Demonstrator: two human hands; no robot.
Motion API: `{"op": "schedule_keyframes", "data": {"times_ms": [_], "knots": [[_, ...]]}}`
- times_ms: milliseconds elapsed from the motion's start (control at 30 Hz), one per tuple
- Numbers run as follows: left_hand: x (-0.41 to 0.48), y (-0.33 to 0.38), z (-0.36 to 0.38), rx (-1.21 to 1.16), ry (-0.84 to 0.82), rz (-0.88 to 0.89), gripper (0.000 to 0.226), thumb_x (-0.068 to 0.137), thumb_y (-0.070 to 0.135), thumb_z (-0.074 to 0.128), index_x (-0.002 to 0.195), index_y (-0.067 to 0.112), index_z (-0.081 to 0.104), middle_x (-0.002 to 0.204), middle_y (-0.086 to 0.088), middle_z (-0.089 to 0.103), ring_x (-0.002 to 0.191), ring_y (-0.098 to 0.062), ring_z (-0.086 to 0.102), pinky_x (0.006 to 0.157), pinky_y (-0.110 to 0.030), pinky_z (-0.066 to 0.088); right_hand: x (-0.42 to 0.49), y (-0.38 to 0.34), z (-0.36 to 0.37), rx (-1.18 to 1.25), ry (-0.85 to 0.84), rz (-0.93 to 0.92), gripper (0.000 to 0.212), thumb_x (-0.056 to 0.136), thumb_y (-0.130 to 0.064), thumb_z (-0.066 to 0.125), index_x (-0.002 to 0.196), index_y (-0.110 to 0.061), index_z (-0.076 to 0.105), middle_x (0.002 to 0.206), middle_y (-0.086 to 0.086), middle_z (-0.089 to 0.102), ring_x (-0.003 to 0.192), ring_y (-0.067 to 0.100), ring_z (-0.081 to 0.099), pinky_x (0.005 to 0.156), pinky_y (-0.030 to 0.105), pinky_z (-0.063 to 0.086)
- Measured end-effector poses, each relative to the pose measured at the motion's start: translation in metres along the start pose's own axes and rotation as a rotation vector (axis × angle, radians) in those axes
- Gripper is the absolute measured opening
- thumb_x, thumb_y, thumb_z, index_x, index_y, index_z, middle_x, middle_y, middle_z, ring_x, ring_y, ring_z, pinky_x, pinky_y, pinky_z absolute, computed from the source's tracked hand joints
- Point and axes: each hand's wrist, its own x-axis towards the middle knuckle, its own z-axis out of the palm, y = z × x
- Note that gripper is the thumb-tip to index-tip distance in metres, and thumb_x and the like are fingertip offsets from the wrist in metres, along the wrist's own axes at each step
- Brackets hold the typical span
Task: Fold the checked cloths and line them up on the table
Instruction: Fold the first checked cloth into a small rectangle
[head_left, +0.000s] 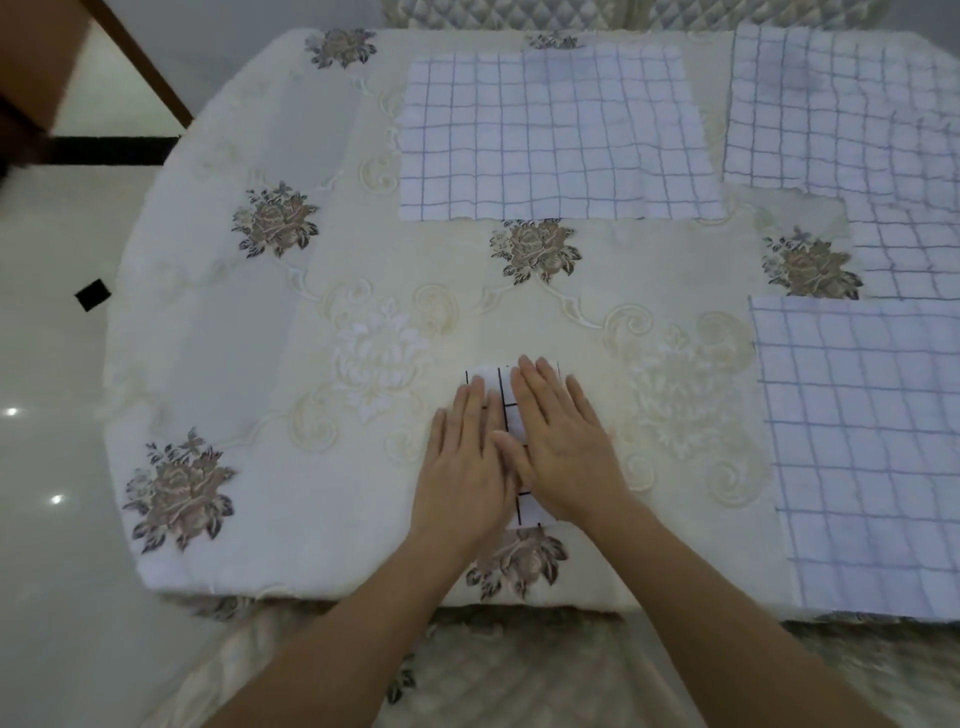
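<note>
A small folded white cloth with black checks (506, 410) lies near the table's front middle. My left hand (465, 465) and my right hand (563, 444) both rest flat on top of it, fingers straight and together, hiding most of it. A wide unfolded checked cloth (550, 135) lies flat at the back centre. Another unfolded checked cloth (841, 114) lies at the back right, and a third (862, 447) is spread at the front right.
The table (260, 322) carries a cream cover with embroidered flowers and drops off at the left and front edges. A shiny tiled floor (52, 467) lies to the left. A quilted chair back (519, 13) stands behind the table.
</note>
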Motion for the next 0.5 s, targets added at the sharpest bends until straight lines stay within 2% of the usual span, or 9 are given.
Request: {"op": "schedule_keyframes", "data": {"times_ms": [133,300,500], "knots": [[0.009,-0.011,0.006,0.051,-0.049,-0.002,0.068,0.103,0.045,0.012,0.158,0.007,0.004,0.167,-0.011,-0.002,0.154,-0.024,-0.002,0.123,-0.051,0.016,-0.004,0.015,0.010,-0.107,-0.125,0.032,0.086,0.100,-0.067,0.007,0.158,-0.004,0.021,0.167,0.012,0.015,0.155,0.024,0.011,0.124,0.051,0.017],[0.008,-0.015,0.007,0.091,-0.041,0.009,0.071,0.101,0.048,0.020,0.159,0.011,0.004,0.167,-0.008,-0.003,0.154,-0.021,-0.004,0.123,-0.052,0.011,-0.008,0.025,0.013,-0.152,-0.120,0.013,0.090,0.098,-0.071,0.011,0.159,-0.004,0.014,0.168,0.013,0.008,0.155,0.024,0.006,0.125,0.050,0.012],[-0.005,0.000,-0.002,0.061,-0.005,-0.012,0.068,0.105,0.046,0.011,0.158,0.005,0.003,0.167,-0.011,-0.004,0.154,-0.023,-0.005,0.124,-0.051,0.010,-0.023,0.024,0.003,-0.082,-0.100,0.020,0.089,0.100,-0.068,0.018,0.159,-0.003,0.007,0.168,0.014,0.002,0.156,0.025,0.001,0.125,0.050,0.009]]}}
